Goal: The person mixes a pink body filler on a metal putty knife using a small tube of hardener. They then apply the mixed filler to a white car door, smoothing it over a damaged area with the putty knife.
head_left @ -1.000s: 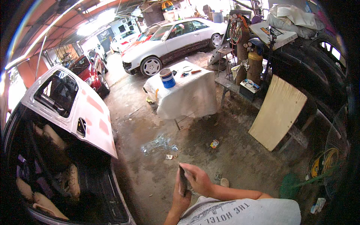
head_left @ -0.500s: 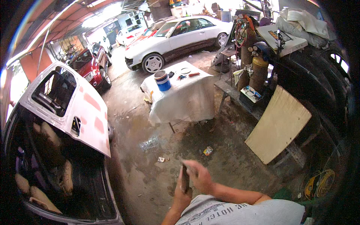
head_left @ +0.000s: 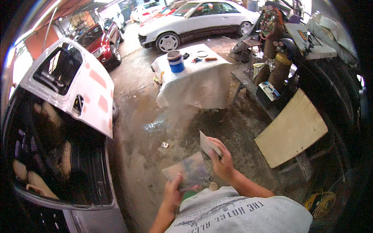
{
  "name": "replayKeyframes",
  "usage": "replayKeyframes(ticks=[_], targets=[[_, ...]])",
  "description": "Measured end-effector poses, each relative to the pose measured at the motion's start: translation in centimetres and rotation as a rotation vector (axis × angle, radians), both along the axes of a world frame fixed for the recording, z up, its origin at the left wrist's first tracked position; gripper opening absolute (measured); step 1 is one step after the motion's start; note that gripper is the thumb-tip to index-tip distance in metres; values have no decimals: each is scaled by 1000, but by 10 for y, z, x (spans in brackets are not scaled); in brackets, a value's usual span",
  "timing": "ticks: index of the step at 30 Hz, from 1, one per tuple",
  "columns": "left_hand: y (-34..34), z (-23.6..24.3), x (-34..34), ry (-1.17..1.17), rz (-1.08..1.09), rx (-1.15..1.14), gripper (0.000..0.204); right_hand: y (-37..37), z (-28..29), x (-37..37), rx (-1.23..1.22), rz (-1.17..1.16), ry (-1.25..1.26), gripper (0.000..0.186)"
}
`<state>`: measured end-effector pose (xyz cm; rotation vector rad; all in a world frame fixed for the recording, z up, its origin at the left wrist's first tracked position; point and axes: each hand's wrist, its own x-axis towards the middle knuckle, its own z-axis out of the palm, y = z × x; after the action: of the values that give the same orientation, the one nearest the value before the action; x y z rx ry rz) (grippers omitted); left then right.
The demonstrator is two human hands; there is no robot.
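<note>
My left hand (head_left: 173,193) grips the near edge of a thin, flat, greyish board (head_left: 188,171) with smeared patches on its face. The thumb lies on top of the board, which is slightly blurred. To the right and a little farther out, my right hand (head_left: 223,161) is closed round a small flat spreader (head_left: 206,143), its pale blade tilted up toward the left. Spreader and board appear apart. Both are held in front of my grey printed shirt (head_left: 241,211), above the floor.
Ahead stands a covered table (head_left: 194,85) with a blue-and-white can (head_left: 175,62) and small tools. An open car door (head_left: 91,87) with reddish patches is on the left. At right are a pale wooden panel (head_left: 293,130) and a yellow-topped gas cylinder (head_left: 281,64).
The board has turned from edge-on to showing its broad face. My hands have moved apart, the right one to the right with the spreader. The whole view has shifted slightly.
</note>
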<state>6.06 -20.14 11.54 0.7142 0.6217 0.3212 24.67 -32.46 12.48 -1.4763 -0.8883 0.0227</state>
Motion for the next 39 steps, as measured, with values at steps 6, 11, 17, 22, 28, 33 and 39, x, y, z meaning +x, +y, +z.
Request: replayKeyframes(ticks=[6,11,17,22,28,33,39], targets=[[37,9,1,17,38,-52,51,-25,-5,-24,95,322,-348,53],[46,22,-7,20,-149,14,49,-9,0,4,64,287,-183,43],[31,21,-8,160,-84,607,40,5,23,46,-151,28,395,44],[8,46,7,256,-344,1280,32,39,8,77,2,18,494,60],[-8,55,29,163,-230,1379,29,58,-42,59,-22,-57,347,55],[14,32,36,366,-66,1420,28,18,-46,0,-335,221,493,56],[43,21,44,360,-126,1318,25,-21,-75,19,-122,244,748,76]])
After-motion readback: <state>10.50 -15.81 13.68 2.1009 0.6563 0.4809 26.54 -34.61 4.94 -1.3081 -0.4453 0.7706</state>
